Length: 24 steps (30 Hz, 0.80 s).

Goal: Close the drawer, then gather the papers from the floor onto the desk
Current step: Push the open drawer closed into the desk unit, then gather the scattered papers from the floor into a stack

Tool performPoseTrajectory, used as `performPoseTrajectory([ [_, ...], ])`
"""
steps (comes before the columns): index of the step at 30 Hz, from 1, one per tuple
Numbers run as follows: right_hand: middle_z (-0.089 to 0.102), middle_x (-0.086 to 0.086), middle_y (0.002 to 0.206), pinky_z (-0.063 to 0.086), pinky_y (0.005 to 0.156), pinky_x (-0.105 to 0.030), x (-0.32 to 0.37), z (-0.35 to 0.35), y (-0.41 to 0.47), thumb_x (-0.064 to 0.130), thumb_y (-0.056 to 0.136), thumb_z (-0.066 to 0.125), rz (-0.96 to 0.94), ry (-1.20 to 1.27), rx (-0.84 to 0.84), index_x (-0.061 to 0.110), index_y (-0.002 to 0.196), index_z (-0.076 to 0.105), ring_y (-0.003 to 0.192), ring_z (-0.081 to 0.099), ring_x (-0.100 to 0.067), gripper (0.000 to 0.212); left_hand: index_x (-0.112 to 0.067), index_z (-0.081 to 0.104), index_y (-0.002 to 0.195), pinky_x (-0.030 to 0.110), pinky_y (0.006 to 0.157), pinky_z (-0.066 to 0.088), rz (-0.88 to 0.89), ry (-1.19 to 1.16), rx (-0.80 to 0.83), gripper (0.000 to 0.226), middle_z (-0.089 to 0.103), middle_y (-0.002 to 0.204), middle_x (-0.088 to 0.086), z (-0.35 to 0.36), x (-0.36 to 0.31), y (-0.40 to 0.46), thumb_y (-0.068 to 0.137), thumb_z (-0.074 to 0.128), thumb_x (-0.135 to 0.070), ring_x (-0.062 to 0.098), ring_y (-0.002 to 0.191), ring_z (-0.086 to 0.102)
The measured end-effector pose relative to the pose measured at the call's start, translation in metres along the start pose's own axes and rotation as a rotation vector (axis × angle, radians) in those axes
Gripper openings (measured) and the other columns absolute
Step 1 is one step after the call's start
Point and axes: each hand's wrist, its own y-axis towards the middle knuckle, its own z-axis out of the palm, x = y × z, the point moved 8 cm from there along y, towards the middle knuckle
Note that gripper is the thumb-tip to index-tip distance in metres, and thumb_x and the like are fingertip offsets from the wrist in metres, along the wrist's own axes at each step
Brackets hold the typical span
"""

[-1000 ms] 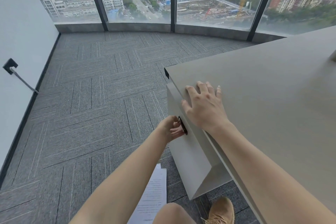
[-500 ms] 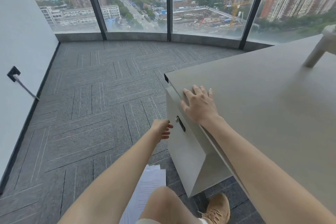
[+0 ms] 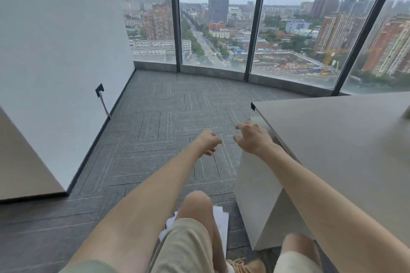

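Observation:
The grey desk fills the right side. Under its near corner stands the pale drawer unit; its front face looks flush, and my right wrist hides the handle. My right hand hovers just off the desk's edge with its fingers spread, holding nothing. To its left my left hand hangs over the carpet, loosely curled and empty, clear of the drawer front. White papers lie on the floor near the bottom, mostly hidden behind my raised knee.
Grey carpet tiles stretch to the floor-to-ceiling windows. A white wall with a socket and cable runs along the left. Another beige panel juts in at the lower left. My knees and a tan shoe are at the bottom.
My left hand let go of the drawer handle and pulled away to the left. My right hand lifted off the desk top. The view tilted up and back.

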Motion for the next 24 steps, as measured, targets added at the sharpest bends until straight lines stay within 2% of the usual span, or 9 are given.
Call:
performPoseTrajectory([
  [5,0.055,-0.016,0.143,0.046,0.104,-0.046,0.049,0.000,-0.014,0.035,0.097,0.054,-0.093,0.008,-0.010,0.015,0.143,0.051,0.128,0.055,-0.032,0.050,-0.007,0.056,0.097,0.036,0.070,0.049,0.014,-0.008,-0.054,0.008,0.052,0.079,0.008,-0.031,0.016,-0.023,0.093,0.055,-0.013,0.026,0.081,0.053],
  [9,0.056,-0.016,0.140,0.049,0.100,-0.045,0.061,0.026,-0.014,0.037,0.097,0.055,-0.119,0.008,0.036,0.015,0.141,0.053,0.123,0.058,-0.032,0.049,-0.011,0.052,0.089,0.031,0.063,0.044,-0.016,-0.002,-0.081,0.004,0.048,0.075,0.006,-0.037,0.042,-0.027,0.093,0.052,-0.010,0.023,0.073,0.050],
  [11,0.057,-0.016,0.140,0.049,0.101,-0.046,0.059,0.043,-0.007,0.038,0.096,0.055,-0.116,0.010,0.059,0.015,0.140,0.054,0.123,0.058,-0.033,0.049,-0.011,0.054,0.091,0.032,0.062,0.045,-0.049,-0.004,-0.094,0.002,0.051,0.080,0.008,-0.036,0.062,-0.020,0.093,0.053,-0.011,0.021,0.072,0.052],
  [13,0.056,-0.017,0.140,0.048,0.101,-0.047,0.055,0.063,0.004,0.037,0.096,0.054,-0.106,0.013,0.095,0.015,0.139,0.054,0.124,0.057,-0.035,0.049,-0.009,0.056,0.097,0.034,0.068,0.049,-0.092,-0.007,-0.112,0.006,0.056,0.090,0.011,-0.035,0.086,-0.008,0.092,0.053,-0.012,0.024,0.080,0.055],
  [16,0.054,-0.016,0.140,0.049,0.099,-0.047,0.044,0.102,0.029,0.037,0.097,0.052,-0.086,0.004,0.163,0.015,0.139,0.054,0.124,0.056,-0.035,0.048,-0.009,0.053,0.096,0.036,0.071,0.050,-0.162,-0.033,-0.152,0.005,0.056,0.095,0.013,-0.031,0.126,0.019,0.091,0.051,-0.010,0.027,0.082,0.054],
  [20,0.055,-0.017,0.137,0.047,0.098,-0.044,0.028,0.176,0.073,0.034,0.098,0.049,-0.076,0.005,0.294,0.013,0.136,0.055,0.122,0.056,-0.035,0.044,-0.008,0.052,0.109,0.034,0.069,0.048,-0.309,-0.109,-0.188,0.019,0.054,0.105,0.012,-0.023,0.193,0.066,0.091,0.052,-0.014,0.027,0.090,0.053],
  [24,0.053,-0.017,0.137,0.046,0.094,-0.041,0.013,0.263,0.116,0.032,0.099,0.045,-0.031,0.013,0.447,0.011,0.133,0.056,0.122,0.054,-0.035,0.041,-0.010,0.046,0.103,0.035,0.069,0.046,-0.475,-0.143,-0.229,0.015,0.050,0.100,0.010,-0.015,0.266,0.114,0.089,0.049,-0.009,0.026,0.087,0.049],
])
